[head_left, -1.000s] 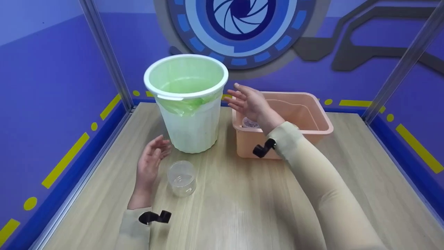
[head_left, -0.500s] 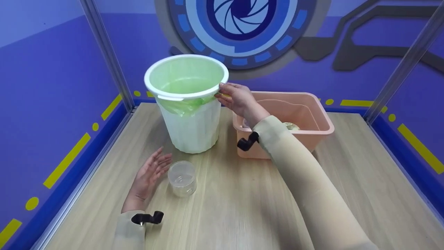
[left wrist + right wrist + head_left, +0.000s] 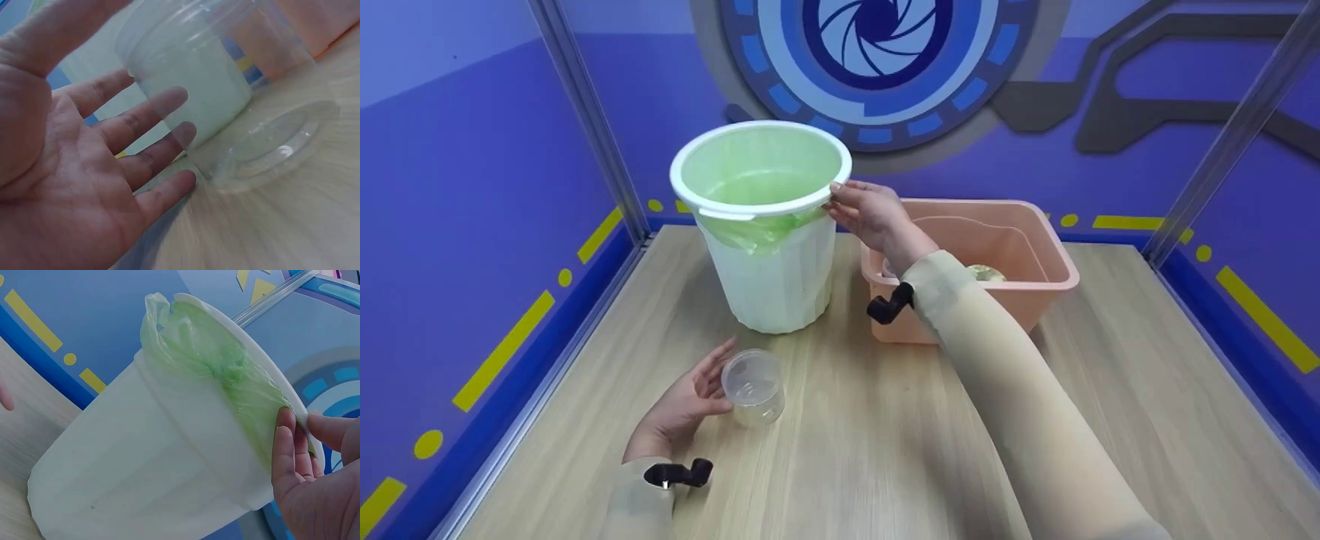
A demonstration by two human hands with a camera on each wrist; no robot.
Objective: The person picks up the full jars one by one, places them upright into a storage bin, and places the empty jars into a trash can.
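Note:
A clear plastic jar (image 3: 754, 386) stands upright on the table. My left hand (image 3: 690, 405) is at its left side, thumb in front and fingers reaching behind; in the left wrist view the fingers (image 3: 160, 154) look loosely extended along the jar's wall (image 3: 225, 101). Whether they touch it I cannot tell. Farther back stands a white trash bin (image 3: 776, 277) lined with a green plastic bag (image 3: 765, 184). My right hand (image 3: 874, 217) pinches the bin's rim at its right side, thumb on the rim and fingers under it against the bag (image 3: 247, 388).
A peach-coloured plastic box (image 3: 1046, 307) sits right of the bin, behind my right forearm. Inside it lies a pale roundish thing (image 3: 986, 273), partly hidden. Wooden tabletop (image 3: 840, 450) spreads in front. Blue printed panels (image 3: 495, 225) enclose the sides and back.
My right hand has moved left from above the box onto the bin's rim and grips it. My left hand has shifted toward the jar, its fingers going around the left side.

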